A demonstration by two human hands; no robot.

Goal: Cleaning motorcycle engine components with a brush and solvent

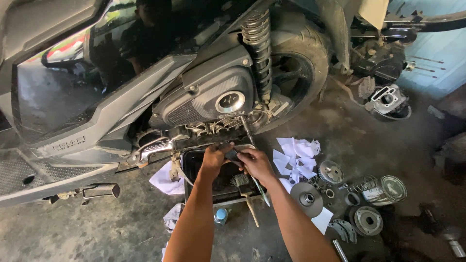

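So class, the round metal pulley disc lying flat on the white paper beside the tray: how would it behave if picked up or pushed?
The pulley disc looks like solid metal, so probably heavy and rigid. Lying flat, it would likely slide, not roll. Nearby oily parts suggest it may be slippery.

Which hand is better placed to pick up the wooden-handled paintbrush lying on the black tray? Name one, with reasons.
Probably the right hand. It sits directly above the wooden-handled paintbrush on the black tray, though it grips a long metal tool. The left hand is further off, up against the scooter's engine underside.
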